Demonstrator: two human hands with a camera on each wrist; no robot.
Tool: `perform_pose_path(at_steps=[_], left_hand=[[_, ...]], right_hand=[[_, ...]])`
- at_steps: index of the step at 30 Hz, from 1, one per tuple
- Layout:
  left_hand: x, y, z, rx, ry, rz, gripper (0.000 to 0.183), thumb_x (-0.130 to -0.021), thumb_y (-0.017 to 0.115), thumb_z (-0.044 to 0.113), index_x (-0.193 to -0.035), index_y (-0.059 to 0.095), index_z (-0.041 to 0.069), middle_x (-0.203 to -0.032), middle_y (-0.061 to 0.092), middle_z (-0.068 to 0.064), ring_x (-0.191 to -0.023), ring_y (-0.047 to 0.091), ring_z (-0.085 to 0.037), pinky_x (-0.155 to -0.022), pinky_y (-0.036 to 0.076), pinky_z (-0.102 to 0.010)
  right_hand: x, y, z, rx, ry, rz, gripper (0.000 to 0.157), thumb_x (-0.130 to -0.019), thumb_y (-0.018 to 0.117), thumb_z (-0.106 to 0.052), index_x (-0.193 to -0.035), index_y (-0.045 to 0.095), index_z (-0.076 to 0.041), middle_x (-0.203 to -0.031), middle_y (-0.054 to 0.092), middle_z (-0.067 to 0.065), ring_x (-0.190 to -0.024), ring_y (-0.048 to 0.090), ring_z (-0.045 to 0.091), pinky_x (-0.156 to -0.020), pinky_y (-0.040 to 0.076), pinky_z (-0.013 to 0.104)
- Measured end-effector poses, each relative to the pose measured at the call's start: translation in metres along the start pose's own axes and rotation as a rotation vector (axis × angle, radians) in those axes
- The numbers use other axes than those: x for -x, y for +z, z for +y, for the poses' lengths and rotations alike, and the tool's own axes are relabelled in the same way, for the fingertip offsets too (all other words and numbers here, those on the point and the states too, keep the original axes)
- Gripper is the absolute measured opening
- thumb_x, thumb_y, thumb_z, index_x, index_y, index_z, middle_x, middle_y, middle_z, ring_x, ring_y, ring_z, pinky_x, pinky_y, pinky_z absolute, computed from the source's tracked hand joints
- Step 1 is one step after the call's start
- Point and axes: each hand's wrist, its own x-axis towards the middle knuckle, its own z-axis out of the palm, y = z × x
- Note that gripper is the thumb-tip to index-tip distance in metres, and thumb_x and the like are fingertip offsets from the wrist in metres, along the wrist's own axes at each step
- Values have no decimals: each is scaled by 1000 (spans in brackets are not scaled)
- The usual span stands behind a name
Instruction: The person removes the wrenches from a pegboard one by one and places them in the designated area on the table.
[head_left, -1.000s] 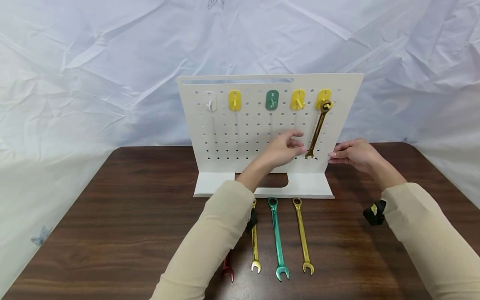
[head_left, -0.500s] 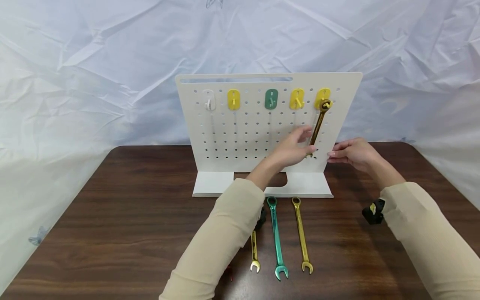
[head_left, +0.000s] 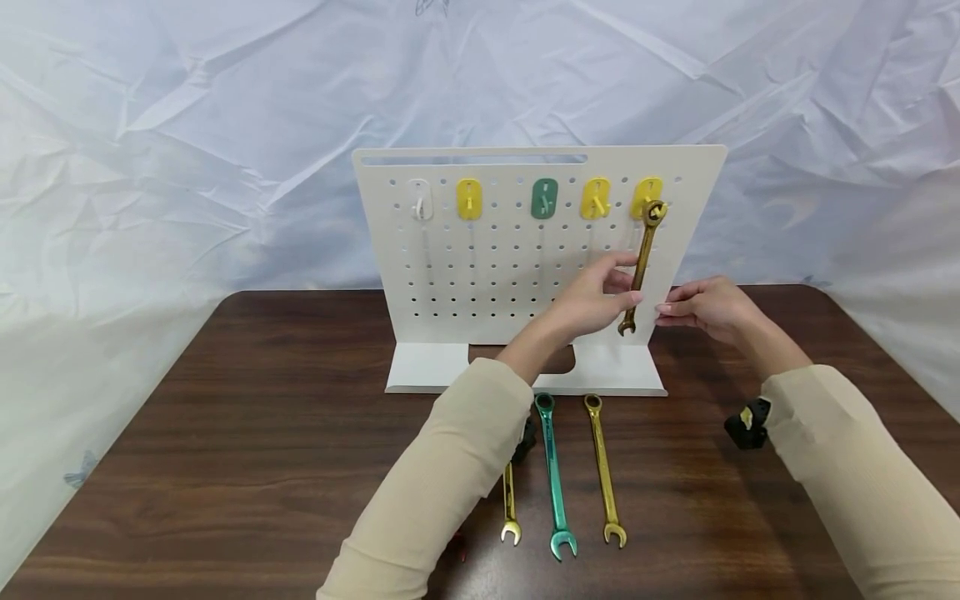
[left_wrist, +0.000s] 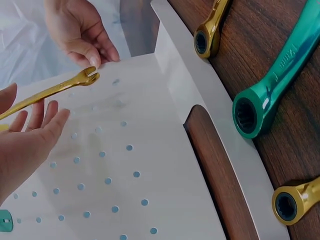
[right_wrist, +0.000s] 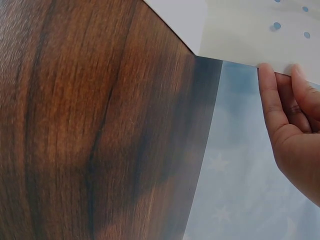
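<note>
A gold combination wrench [head_left: 644,250] hangs by its ring end on the rightmost yellow hook [head_left: 646,188] of a white pegboard [head_left: 442,329]. My left hand [head_left: 588,297] pinches its shaft, thumb in front and fingers behind. In the left wrist view, the open end of this wrench [left_wrist: 55,90] points toward my other hand, and its shaft stands off the board. At the board's right edge, my right hand [head_left: 712,308] grips the rim between thumb and fingers. The right wrist view has those fingertips [right_wrist: 266,72] right at the board's edge.
On the dark wood table [head_left: 262,417], before the board's foot, lie a green wrench [head_left: 556,475] and a gold wrench [head_left: 603,467]. Another gold wrench [head_left: 509,500] is partly under my left sleeve. White [head_left: 420,200], yellow [head_left: 469,200] and green [head_left: 544,198] hooks line the board.
My left hand has moved right to the hanging wrench and taken hold of its shaft. The wrench's lower end has swung right and outward. My right hand stays at the board's edge.
</note>
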Motion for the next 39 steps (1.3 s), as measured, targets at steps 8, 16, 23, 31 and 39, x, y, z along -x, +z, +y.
perform_pose_path(at_steps=[8, 16, 23, 31, 39], left_hand=[[4, 5, 7, 86, -3, 41, 30, -90, 59, 12, -119, 55, 12, -91, 62, -2, -78, 60, -8, -64, 52, -15], [8, 8, 14, 168, -17, 59, 28, -90, 57, 5, -117, 54, 11, -82, 61, -4, -65, 62, -12, -57, 55, -18], [13, 7, 23, 192, -6, 41, 26, -89, 56, 0, -114, 54, 8, -78, 62, -5, -61, 62, -15, -55, 56, -20], [18, 5, 35, 214, -7, 17, 27, -89, 57, 0, -115, 53, 4, -77, 63, -5, -59, 63, -15, -56, 56, -21], [20, 2, 43, 299, 32, -11, 28, -88, 56, -3, -116, 51, -2, -80, 64, -12, -60, 64, -22, -56, 57, -25]], right_hand=[[1, 1, -1, -6, -6, 2, 11, -90, 56, -3, -91, 66, -1, -81, 65, 3, -79, 67, 17, -81, 54, 38], [0, 0, 0, -6, -2, -3, 14, -91, 55, -4, -86, 67, -4, -79, 66, 4, -79, 67, 18, -86, 48, 45], [-1, -1, 0, -7, -5, -16, 14, -92, 52, -1, -88, 66, -2, -78, 65, 2, -76, 66, 14, -83, 52, 39], [-1, -1, -1, 26, -6, -6, 19, -93, 47, 3, -96, 65, 2, -77, 64, -2, -74, 64, 9, -76, 55, 28], [-3, 0, 0, 81, -13, 9, 33, -94, 42, 4, -121, 40, 22, -79, 61, -6, -74, 62, 4, -72, 55, 22]])
